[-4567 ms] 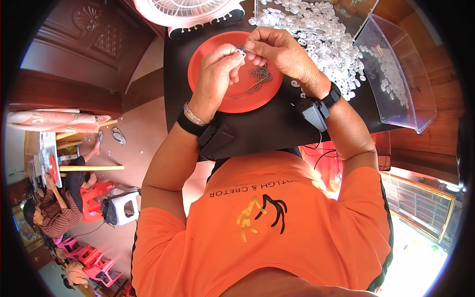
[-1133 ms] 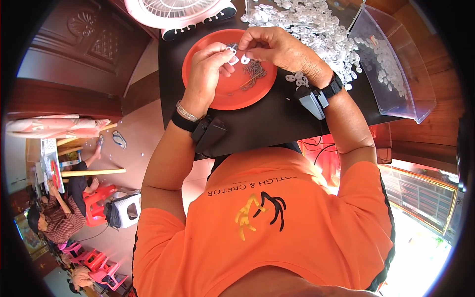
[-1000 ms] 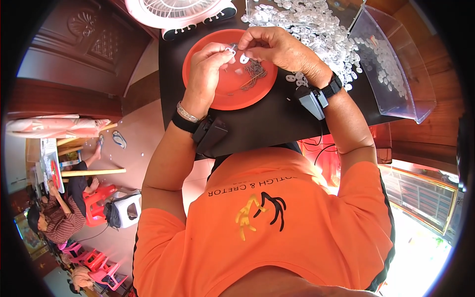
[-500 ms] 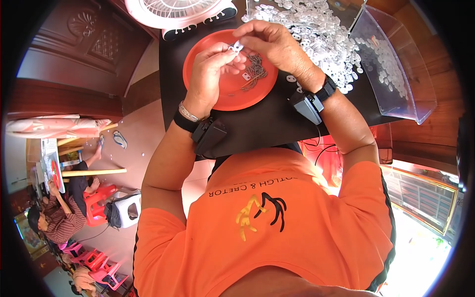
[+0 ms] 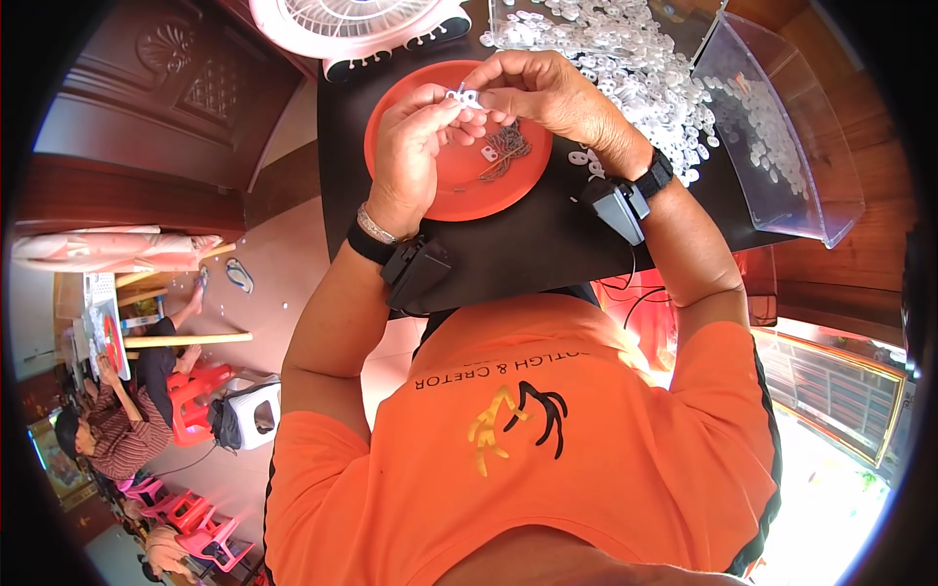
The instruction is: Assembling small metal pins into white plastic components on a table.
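My left hand (image 5: 415, 146) and my right hand (image 5: 542, 93) meet above a red plate (image 5: 445, 190) on a black table (image 5: 547, 244). Together their fingertips pinch a small white plastic piece (image 5: 466, 96). On the plate, under my hands, lie a little heap of thin dark metal parts (image 5: 503, 154) and one loose white piece (image 5: 489, 153). Each wrist wears a black strap with a small black box.
A pile of small white plastic pieces (image 5: 635, 59) covers the table's far right, next to a clear plastic bin (image 5: 782, 127) holding more. A white fan (image 5: 357, 24) stands at the far edge. Far left, other people sit among red stools (image 5: 186, 391).
Both hands have drawn closer together over the plate, the right hand shifting left and down, and they now hold the white piece between them.
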A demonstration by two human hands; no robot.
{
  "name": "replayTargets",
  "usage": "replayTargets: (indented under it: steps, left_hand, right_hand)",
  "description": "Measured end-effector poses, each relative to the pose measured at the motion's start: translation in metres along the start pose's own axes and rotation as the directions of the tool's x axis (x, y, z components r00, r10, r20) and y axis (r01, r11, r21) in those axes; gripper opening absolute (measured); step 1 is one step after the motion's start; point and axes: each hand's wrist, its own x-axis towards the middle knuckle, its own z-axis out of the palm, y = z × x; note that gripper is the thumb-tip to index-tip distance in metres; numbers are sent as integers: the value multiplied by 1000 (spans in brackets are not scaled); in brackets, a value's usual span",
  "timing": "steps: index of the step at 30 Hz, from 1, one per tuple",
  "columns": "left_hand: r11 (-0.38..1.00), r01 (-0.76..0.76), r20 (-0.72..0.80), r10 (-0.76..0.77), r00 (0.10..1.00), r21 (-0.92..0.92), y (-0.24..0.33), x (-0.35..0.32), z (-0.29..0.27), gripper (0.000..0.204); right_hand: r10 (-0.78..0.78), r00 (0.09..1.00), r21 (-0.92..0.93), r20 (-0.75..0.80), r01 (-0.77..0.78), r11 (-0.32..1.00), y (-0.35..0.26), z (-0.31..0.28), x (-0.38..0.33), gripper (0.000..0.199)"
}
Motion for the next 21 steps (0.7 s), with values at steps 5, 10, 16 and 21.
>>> replayTargets:
  steps: [5,10,16,21]
  left_hand:
    - [1000,-14,-4,14,1000,-7,0,1,-3,19]
    - [1000,25,-15,-25,1000,3,3,-1,3,19]
    - [1000,29,6,-29,1000,-6,0,-1,1,20]
    - [999,-26,18,27,999,-18,1,0,0,19]
  right_hand:
    - [19,1000,-111,-14,-20,994,-6,2,-2,17]
    - [7,989,-51,-147,-15,999,-1,3,-1,14]
    - [-52,981,-25,-184,49,999,5,8,1,14]
    - [27,985,-129,-172,-50,990,3,-2,0,16]
